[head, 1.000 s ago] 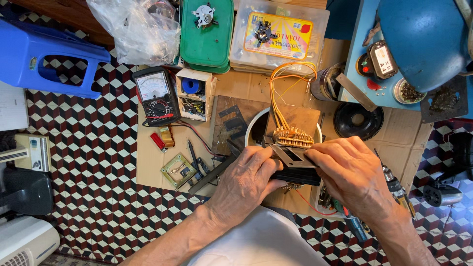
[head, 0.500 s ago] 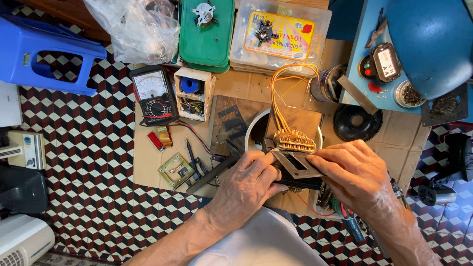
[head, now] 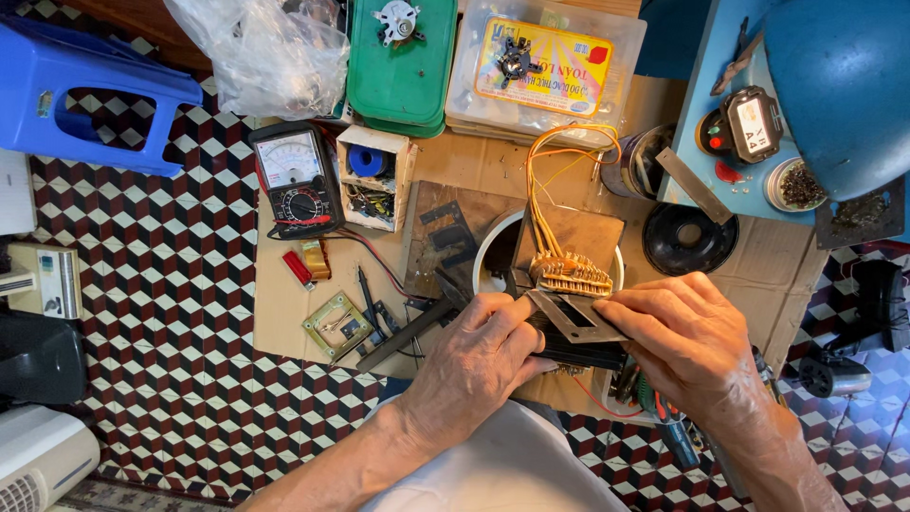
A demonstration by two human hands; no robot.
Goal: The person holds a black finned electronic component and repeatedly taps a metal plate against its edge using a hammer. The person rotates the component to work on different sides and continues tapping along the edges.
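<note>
Both hands grip a small transformer (head: 575,327), a dark laminated block with a grey metal frame plate on top. My left hand (head: 474,365) clasps its left end, fingers curled over the edge. My right hand (head: 687,341) holds the right side, fingertips on the frame plate. A copper-coloured winding block (head: 569,275) with orange and yellow wires (head: 559,166) looping upward sits just beyond the hands, over a white bowl (head: 495,248) and a brown board (head: 578,232).
An analogue multimeter (head: 296,180) and a small parts box (head: 373,178) lie left on cardboard (head: 284,303). Green box (head: 403,71) and clear plastic case (head: 545,71) stand at the back. A blue stool (head: 85,95) is far left, a blue lamp shade (head: 839,85) right, with checkered floor tiles (head: 161,313).
The view and hands have shifted only slightly; my right hand's fingers have slid a little across the frame plate. The transformer stays in the same place.
</note>
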